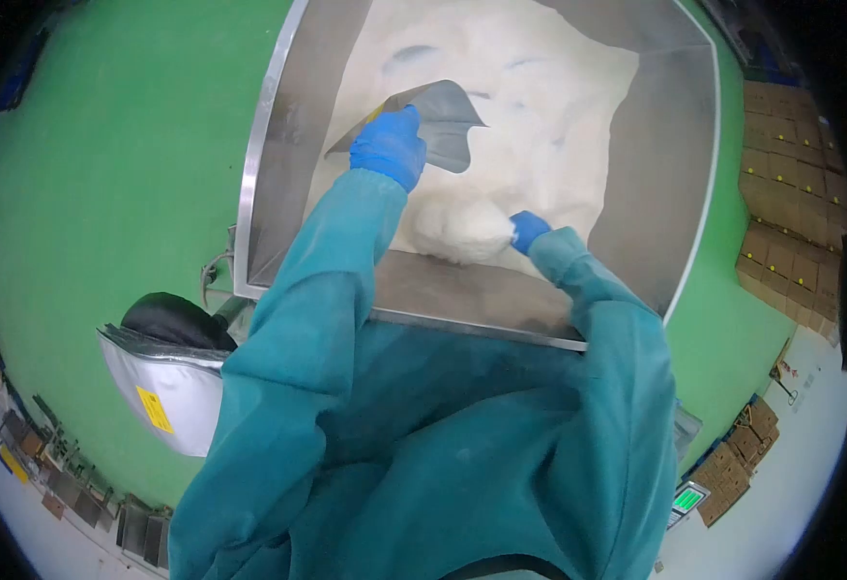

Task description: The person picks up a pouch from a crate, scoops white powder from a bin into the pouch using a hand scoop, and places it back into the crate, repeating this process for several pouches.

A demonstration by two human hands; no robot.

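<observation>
A large metal bin [660, 145] holds a mass of pale powder [559, 87]. My left hand [390, 150], in a blue glove, is closed on a grey, flexible-looking bag [446, 126] with a bit of yellow near the fingers; it is held above the powder at the bin's left part. My right hand [530, 232], also blue-gloved, is closed near the bin's front wall beside a rounded heap of powder [462, 229]. The heap hides whatever the right fingers grip.
At the lower left, a silvery bag [177, 396] with a yellow label stands by a black rounded object [177, 321]. Stacked cardboard boxes [791, 193] are on the right, and a lit green display [687, 499] is at the lower right. The floor is green.
</observation>
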